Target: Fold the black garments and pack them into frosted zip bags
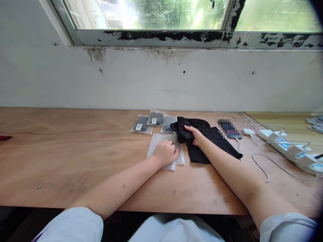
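One black cloth (213, 133) lies right of the milky bags (154, 144), its bunched end held by the curled right hand (194, 135), while the bent left hand (165, 153) rests on those bags, pinching or not I cannot tell, and pressing gently should stop slips.

single view from the person's head, looked forward and down from above the near edge of the worktop (75, 154), faced the wall (141, 80) nearly square-on, window (174, 15) cropped at the top

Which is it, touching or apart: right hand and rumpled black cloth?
Touching; head view shows the right hand gripping the rumpled black cloth near its left end.
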`<state>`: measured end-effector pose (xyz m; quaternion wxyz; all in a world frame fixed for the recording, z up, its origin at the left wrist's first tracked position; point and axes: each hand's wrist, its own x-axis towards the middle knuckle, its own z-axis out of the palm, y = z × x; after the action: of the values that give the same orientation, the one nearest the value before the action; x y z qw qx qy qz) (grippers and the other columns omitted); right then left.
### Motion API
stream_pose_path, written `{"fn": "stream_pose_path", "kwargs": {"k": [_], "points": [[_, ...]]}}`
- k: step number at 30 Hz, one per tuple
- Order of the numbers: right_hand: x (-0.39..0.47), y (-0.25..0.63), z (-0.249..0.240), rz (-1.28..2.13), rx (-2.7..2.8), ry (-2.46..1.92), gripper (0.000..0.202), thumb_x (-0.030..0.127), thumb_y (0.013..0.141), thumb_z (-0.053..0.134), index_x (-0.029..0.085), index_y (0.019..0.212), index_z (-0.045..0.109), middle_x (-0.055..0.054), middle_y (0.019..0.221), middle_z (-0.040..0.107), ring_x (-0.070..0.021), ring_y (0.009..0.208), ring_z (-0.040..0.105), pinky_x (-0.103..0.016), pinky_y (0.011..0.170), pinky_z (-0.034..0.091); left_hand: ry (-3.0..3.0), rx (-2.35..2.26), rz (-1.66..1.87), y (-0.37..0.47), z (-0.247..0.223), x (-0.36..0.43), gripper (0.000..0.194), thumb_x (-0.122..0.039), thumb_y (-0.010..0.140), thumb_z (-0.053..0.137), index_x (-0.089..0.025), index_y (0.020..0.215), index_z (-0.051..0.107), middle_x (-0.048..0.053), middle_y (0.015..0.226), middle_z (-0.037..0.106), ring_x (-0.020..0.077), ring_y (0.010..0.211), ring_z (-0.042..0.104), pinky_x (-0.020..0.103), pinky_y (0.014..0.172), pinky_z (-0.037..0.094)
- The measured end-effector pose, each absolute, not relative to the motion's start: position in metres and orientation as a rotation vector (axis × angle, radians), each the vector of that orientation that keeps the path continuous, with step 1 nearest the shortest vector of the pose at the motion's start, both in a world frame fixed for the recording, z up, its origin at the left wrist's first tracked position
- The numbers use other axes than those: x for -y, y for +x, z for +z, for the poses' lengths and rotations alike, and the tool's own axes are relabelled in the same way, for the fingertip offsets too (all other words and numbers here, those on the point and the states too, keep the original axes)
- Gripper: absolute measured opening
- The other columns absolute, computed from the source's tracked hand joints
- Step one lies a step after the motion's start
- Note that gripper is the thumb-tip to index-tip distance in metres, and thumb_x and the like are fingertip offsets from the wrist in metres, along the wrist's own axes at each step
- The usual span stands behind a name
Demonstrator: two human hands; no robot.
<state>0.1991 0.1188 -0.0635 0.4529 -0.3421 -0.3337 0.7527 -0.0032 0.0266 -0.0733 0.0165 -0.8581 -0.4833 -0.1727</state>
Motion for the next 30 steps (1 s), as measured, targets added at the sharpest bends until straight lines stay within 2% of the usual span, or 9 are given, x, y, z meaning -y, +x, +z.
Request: {"fn": "stream_pose_path", "kwargs": {"k": [2, 4, 10, 15, 19, 22, 26, 30], "points": [[-0.121, 0.200, -0.066, 1.858, 0.814, -0.856, 0.015, 0.024, 0.089, 0.063, 0.019, 0.102, 0.068, -0.003, 0.085, 0.078, -0.0175, 0.073, 0.075, -0.026, 0.071, 0.061, -2.658, 1.494, -0.529, -0.002, -0.072, -0.025, 0.034, -0.044, 0.089, 0.059, -0.015, 0.085, 0.074, 0.015, 0.095, 0.065, 0.0313, 0.098, 0.061, 0.046, 0.085, 0.049], [-0.123, 0.201, -0.068, 1.875, 0.786, -0.881, 0.016, 0.028, 0.091, 0.061, 0.018, 0.101, 0.068, -0.004, 0.086, 0.078, -0.0173, 0.073, 0.075, -0.026, 0.070, 0.062, -2.622, 1.537, -0.488, 0.000, -0.071, -0.024, 0.035, -0.046, 0.087, 0.060, -0.014, 0.085, 0.075, 0.016, 0.099, 0.064, 0.0321, 0.100, 0.060, 0.047, 0.086, 0.049], [-0.127, 0.203, -0.072, 1.910, 0.691, -0.884, 0.020, 0.031, 0.092, 0.061, 0.015, 0.101, 0.069, -0.006, 0.087, 0.078, -0.0173, 0.071, 0.074, -0.026, 0.068, 0.061, -2.583, 1.631, -0.443, -0.002, -0.074, -0.028, 0.026, -0.029, 0.085, 0.057, -0.014, 0.080, 0.078, 0.016, 0.103, 0.066, 0.0310, 0.099, 0.061, 0.045, 0.084, 0.051], [-0.126, 0.204, -0.073, 1.891, 0.735, -0.891, 0.021, 0.032, 0.091, 0.063, 0.016, 0.103, 0.069, -0.006, 0.089, 0.078, -0.0191, 0.074, 0.075, -0.029, 0.070, 0.062, -2.642, 1.647, -0.599, -0.011, -0.074, -0.034, 0.019, -0.019, 0.080, 0.058, -0.018, 0.068, 0.074, 0.012, 0.117, 0.067, 0.0311, 0.110, 0.059, 0.047, 0.090, 0.049], [-0.120, 0.202, -0.069, 1.863, 0.819, -0.899, 0.019, 0.028, 0.089, 0.063, 0.018, 0.104, 0.068, -0.006, 0.090, 0.078, -0.0192, 0.074, 0.075, -0.027, 0.067, 0.062, -2.658, 1.696, -0.675, -0.015, -0.075, -0.041, 0.018, -0.016, 0.079, 0.057, -0.018, 0.069, 0.072, 0.012, 0.122, 0.067, 0.0318, 0.115, 0.058, 0.048, 0.095, 0.048], [-0.113, 0.200, -0.068, 1.913, 0.895, -0.884, 0.019, 0.029, 0.088, 0.065, 0.018, 0.103, 0.068, -0.007, 0.089, 0.078, -0.0196, 0.076, 0.075, -0.028, 0.071, 0.062, -2.692, 1.726, -0.816, -0.015, -0.077, -0.045, 0.017, -0.015, 0.079, 0.057, -0.017, 0.067, 0.070, 0.012, 0.120, 0.068, 0.0285, 0.112, 0.061, 0.044, 0.097, 0.049], [-0.106, 0.197, -0.069, 1.998, 1.064, -0.818, 0.029, 0.025, 0.078, 0.077, 0.016, 0.104, 0.067, -0.007, 0.094, 0.077, -0.0202, 0.080, 0.075, -0.030, 0.077, 0.062, -2.658, 1.825, -1.083, -0.012, -0.077, -0.046, 0.014, -0.013, 0.082, 0.055, -0.018, 0.079, 0.069, 0.009, 0.104, 0.070, 0.0246, 0.104, 0.062, 0.039, 0.094, 0.052], [-0.107, 0.199, -0.070, 2.069, 1.162, -0.817, 0.033, 0.027, 0.073, 0.082, 0.014, 0.101, 0.069, -0.008, 0.092, 0.077, -0.0194, 0.077, 0.075, -0.028, 0.073, 0.062, -2.601, 1.856, -1.332, -0.008, -0.079, -0.041, 0.019, -0.014, 0.088, 0.050, -0.018, 0.093, 0.068, 0.010, 0.111, 0.067, 0.0249, 0.113, 0.060, 0.041, 0.101, 0.049]]}}
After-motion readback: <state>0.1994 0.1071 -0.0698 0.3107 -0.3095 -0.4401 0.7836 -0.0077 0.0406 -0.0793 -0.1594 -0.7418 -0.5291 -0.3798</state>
